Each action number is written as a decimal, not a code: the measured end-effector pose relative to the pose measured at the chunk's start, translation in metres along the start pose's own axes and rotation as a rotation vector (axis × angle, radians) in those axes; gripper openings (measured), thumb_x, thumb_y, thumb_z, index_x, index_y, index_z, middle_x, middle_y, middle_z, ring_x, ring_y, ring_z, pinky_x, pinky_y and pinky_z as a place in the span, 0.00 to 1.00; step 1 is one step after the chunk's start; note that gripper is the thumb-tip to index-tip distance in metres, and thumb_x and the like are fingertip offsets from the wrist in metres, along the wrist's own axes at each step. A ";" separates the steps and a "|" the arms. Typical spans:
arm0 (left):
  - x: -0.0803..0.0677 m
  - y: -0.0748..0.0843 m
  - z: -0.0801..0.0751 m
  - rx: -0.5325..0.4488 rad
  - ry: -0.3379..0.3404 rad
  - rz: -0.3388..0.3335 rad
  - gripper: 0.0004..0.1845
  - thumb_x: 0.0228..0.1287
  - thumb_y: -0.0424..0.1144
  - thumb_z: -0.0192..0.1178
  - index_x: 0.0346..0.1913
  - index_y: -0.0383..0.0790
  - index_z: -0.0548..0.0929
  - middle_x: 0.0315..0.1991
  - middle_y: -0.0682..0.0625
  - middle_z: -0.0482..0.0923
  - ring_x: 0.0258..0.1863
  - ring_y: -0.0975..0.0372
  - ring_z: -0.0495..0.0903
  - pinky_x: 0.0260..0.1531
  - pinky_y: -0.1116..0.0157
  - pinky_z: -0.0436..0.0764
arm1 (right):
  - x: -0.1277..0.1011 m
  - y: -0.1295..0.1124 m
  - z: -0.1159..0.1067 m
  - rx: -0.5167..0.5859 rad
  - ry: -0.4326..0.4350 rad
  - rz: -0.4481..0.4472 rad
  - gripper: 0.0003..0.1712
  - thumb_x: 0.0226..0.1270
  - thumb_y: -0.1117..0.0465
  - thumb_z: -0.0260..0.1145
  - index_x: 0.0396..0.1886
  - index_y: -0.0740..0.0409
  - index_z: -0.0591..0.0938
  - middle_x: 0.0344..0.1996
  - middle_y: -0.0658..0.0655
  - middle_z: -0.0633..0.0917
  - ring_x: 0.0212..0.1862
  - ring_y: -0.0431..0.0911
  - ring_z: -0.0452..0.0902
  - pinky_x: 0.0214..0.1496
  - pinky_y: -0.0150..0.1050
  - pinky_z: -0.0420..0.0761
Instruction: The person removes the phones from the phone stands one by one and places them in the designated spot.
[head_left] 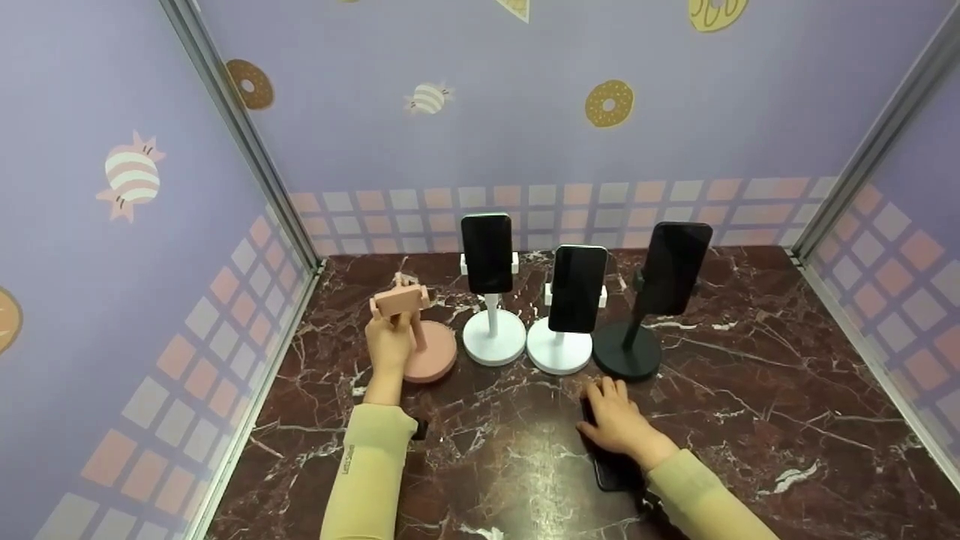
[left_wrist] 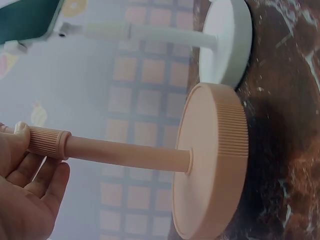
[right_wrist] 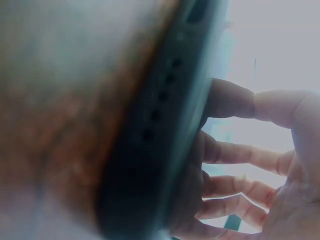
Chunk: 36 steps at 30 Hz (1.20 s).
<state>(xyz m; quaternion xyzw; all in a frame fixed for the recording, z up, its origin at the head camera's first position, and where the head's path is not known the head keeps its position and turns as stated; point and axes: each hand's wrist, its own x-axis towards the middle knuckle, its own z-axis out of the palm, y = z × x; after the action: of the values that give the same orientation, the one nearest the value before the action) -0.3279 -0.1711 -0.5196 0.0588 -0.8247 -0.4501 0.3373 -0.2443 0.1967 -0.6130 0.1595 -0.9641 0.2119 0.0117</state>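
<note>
Left hand: the left hand (head_left: 390, 341) is curled round the upper stem of the pink stand (head_left: 420, 341), gripping it just under the empty clamp; in the left wrist view the fingers (left_wrist: 37, 182) wrap the ribbed collar of the stem.
Pink stand: it stands upright on its round base at the left end of the row, near the left wall, its base just beside the first white stand (head_left: 493, 334).
Right hand: the right hand (head_left: 619, 420) lies palm down on a dark phone (head_left: 611, 469) that is flat on the worktop; the right wrist view shows the fingers (right_wrist: 235, 155) bent over the phone's edge, gripping it.
Dark phone: it lies in front of the row, nearest the black stand (head_left: 628, 349) and mostly covered by the hand.
Row of stands: the first white stand, the second white stand (head_left: 559, 345) and the black stand each hold a phone with a dark screen upright; their bases sit close together.
Worktop: dark red marble (head_left: 750, 390) with white veins.
Walls: lilac panels (head_left: 525, 127) printed with doughnuts and sweets, with a checked band along the bottom.
Sleeves: both arms wear pale yellow sleeves (head_left: 367, 480).
</note>
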 end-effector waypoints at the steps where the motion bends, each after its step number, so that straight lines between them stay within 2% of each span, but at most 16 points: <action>1: 0.002 -0.002 0.001 0.005 -0.002 -0.006 0.13 0.63 0.33 0.64 0.40 0.22 0.86 0.34 0.25 0.85 0.38 0.31 0.85 0.43 0.36 0.81 | 0.000 0.000 0.000 0.000 0.002 0.000 0.28 0.59 0.56 0.78 0.54 0.63 0.76 0.50 0.68 0.72 0.56 0.65 0.66 0.40 0.64 0.80; 3: 0.005 -0.007 0.002 0.021 -0.004 -0.018 0.14 0.63 0.34 0.63 0.39 0.20 0.85 0.33 0.24 0.85 0.37 0.31 0.84 0.43 0.36 0.81 | 0.000 0.001 0.001 0.001 0.005 0.001 0.29 0.59 0.56 0.78 0.54 0.63 0.76 0.50 0.68 0.72 0.56 0.65 0.66 0.40 0.64 0.80; 6: 0.009 -0.012 0.004 0.040 0.002 -0.016 0.18 0.61 0.34 0.62 0.43 0.17 0.82 0.35 0.23 0.84 0.37 0.29 0.83 0.43 0.35 0.81 | 0.000 0.001 0.001 0.000 0.007 0.003 0.29 0.59 0.56 0.78 0.55 0.63 0.76 0.51 0.68 0.72 0.56 0.65 0.66 0.40 0.64 0.80; 10: 0.014 -0.018 0.006 0.026 0.007 -0.002 0.14 0.63 0.32 0.65 0.42 0.18 0.84 0.43 0.21 0.83 0.44 0.28 0.83 0.48 0.35 0.81 | 0.000 0.001 0.000 0.000 0.006 0.005 0.31 0.59 0.56 0.78 0.57 0.65 0.76 0.51 0.69 0.72 0.56 0.65 0.65 0.40 0.65 0.80; 12: 0.016 -0.021 0.007 0.008 0.007 -0.006 0.10 0.62 0.30 0.67 0.37 0.22 0.86 0.45 0.21 0.83 0.46 0.28 0.83 0.49 0.36 0.82 | -0.001 0.001 0.001 -0.002 0.005 0.006 0.32 0.60 0.56 0.78 0.59 0.65 0.75 0.52 0.69 0.72 0.56 0.65 0.65 0.40 0.66 0.80; 14: 0.017 -0.023 0.008 0.002 0.001 -0.015 0.09 0.63 0.30 0.67 0.36 0.22 0.87 0.44 0.22 0.84 0.47 0.29 0.83 0.49 0.36 0.82 | -0.001 0.001 0.001 0.000 0.003 0.007 0.35 0.60 0.56 0.78 0.61 0.66 0.74 0.52 0.69 0.72 0.56 0.65 0.65 0.41 0.66 0.80; 17: 0.016 -0.025 0.010 0.013 0.008 -0.012 0.10 0.60 0.29 0.68 0.37 0.21 0.86 0.40 0.23 0.84 0.43 0.29 0.83 0.46 0.35 0.81 | -0.001 0.001 0.001 0.005 -0.002 0.012 0.36 0.60 0.56 0.78 0.63 0.66 0.74 0.53 0.70 0.72 0.57 0.66 0.65 0.42 0.66 0.80; 24: 0.017 -0.027 0.010 0.045 0.027 -0.010 0.12 0.59 0.30 0.68 0.39 0.20 0.84 0.43 0.21 0.83 0.44 0.28 0.83 0.48 0.35 0.80 | 0.000 -0.001 -0.001 0.008 -0.010 0.020 0.34 0.60 0.56 0.78 0.61 0.66 0.74 0.54 0.70 0.72 0.58 0.66 0.65 0.43 0.66 0.80; 31: 0.016 -0.028 0.008 0.046 0.005 -0.028 0.13 0.59 0.33 0.70 0.38 0.22 0.84 0.37 0.24 0.85 0.41 0.29 0.84 0.44 0.34 0.80 | 0.000 -0.002 -0.001 0.002 -0.010 0.018 0.33 0.61 0.57 0.77 0.61 0.65 0.75 0.53 0.70 0.71 0.58 0.66 0.65 0.43 0.66 0.80; 36: 0.016 -0.026 0.006 0.060 -0.012 -0.056 0.15 0.61 0.36 0.70 0.39 0.23 0.85 0.37 0.25 0.86 0.41 0.29 0.84 0.44 0.34 0.80 | -0.001 -0.003 -0.001 -0.001 -0.010 0.019 0.34 0.60 0.58 0.77 0.62 0.66 0.74 0.55 0.71 0.71 0.58 0.66 0.65 0.43 0.67 0.80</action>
<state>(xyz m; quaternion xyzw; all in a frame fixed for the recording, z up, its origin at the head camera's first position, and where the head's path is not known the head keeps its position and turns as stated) -0.3490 -0.1887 -0.5346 0.0893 -0.8380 -0.4348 0.3175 -0.2428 0.1946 -0.6108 0.1512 -0.9658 0.2106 0.0051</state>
